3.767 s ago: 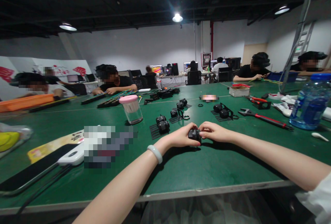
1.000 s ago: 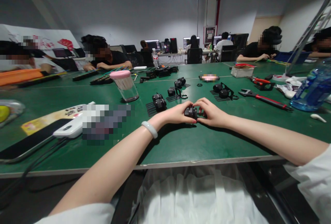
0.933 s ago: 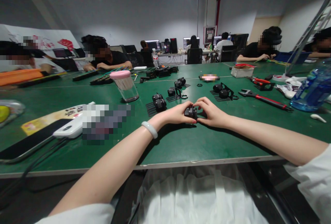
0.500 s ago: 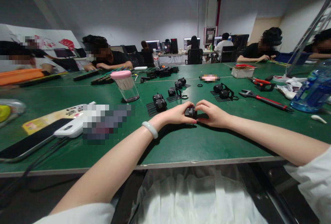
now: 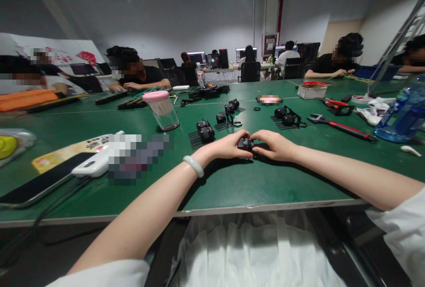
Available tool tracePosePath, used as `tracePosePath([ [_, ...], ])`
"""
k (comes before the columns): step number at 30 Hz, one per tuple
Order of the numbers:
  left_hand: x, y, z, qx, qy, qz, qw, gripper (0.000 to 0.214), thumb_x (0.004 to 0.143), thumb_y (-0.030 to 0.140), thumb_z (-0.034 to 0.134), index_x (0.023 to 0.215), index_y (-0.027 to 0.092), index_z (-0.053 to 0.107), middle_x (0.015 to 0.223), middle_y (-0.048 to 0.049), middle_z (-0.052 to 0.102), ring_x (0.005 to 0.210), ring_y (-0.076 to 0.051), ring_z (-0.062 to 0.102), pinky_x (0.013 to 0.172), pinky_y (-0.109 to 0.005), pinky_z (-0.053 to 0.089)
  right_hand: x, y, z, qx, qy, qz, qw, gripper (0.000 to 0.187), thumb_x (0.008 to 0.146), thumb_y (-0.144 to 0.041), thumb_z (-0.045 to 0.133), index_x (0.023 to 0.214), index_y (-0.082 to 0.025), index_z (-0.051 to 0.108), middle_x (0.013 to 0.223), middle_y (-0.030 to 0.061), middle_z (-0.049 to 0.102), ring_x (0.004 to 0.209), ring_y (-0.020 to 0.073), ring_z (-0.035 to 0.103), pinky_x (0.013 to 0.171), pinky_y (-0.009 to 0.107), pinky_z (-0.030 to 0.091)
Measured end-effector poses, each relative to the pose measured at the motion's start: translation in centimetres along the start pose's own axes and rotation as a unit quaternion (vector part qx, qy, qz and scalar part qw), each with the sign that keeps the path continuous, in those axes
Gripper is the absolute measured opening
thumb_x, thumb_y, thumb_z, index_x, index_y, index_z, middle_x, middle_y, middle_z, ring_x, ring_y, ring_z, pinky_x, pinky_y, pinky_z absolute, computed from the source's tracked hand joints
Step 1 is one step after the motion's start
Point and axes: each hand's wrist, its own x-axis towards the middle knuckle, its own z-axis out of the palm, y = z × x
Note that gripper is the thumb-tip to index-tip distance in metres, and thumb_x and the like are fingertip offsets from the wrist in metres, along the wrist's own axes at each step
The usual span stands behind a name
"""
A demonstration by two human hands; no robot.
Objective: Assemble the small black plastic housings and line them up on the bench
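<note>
Over the green surface, at twelve o'clock, a black fitting is clasped by the curled left hand; the right hand is held half-curled at its three-o'clock end, grip unclear; through uneven pressure, the fitting could be dropped.

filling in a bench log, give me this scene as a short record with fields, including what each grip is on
surface: green table
left grip: around a small black part
right grip: at that part's right end, firm contact hard to tell
beyond the grips: black assemblies
left side: jar with pink lid, phone
right side: red-and-black-handled tool, blue bottle
</note>
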Motion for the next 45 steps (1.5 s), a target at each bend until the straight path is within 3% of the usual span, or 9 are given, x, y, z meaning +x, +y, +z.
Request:
tracePosePath([
  [20,0.02,0.01,-0.07,0.011,0.001,0.001,1.0,0.054,0.06,0.047,0.057,0.103,0.019,0.04,0.09,-0.0002,0.049,0.078,-0.016,0.047,0.065,-0.024,0.036,0.0,-0.03,0.07,0.002,-0.018,0.045,0.999,0.028,0.078,-0.03,0.042,0.103,-0.016,0.044,0.099,0.008,0.054,0.089,0.0185,0.051,0.076,0.031,0.04],
  [29,-0.05,0.37,-0.1,-0.009,0.0,-0.005,1.0,0.054,0.059,0.046,0.057,0.102,0.018,0.041,0.089,0.0,0.049,0.078,-0.016,0.047,0.065,-0.024,0.035,0.09,-0.64,-0.05,-0.024,0.009,-0.027,0.999,0.039,0.066,-0.026,0.057,0.101,-0.016,0.043,0.103,0.0113,0.044,0.093,0.021,0.044,0.078,0.034,0.04],
  [37,-0.07,0.48,-0.17,-0.005,-0.001,-0.012,1.0,0.053,0.059,0.048,0.057,0.1,0.018,0.042,0.089,-0.0001,0.049,0.078,-0.016,0.046,0.066,-0.025,0.035,0.24,-0.59,0.42,-0.067,0.008,-0.051,0.996,0.028,0.068,-0.018,0.053,0.095,-0.017,0.045,0.097,0.0099,0.046,0.089,0.0209,0.044,0.074,0.034,0.042],
  [45,-0.01,0.24,-0.07,-0.005,0.001,-0.001,1.0,0.053,0.06,0.046,0.057,0.101,0.018,0.041,0.089,-0.0003,0.048,0.077,-0.016,0.046,0.066,-0.025,0.035,0.12,-0.4,0.24,-0.039,0.012,-0.036,0.999,0.028,0.069,-0.021,0.053,0.096,-0.017,0.045,0.096,0.0093,0.048,0.087,0.0193,0.047,0.072,0.032,0.043],
])
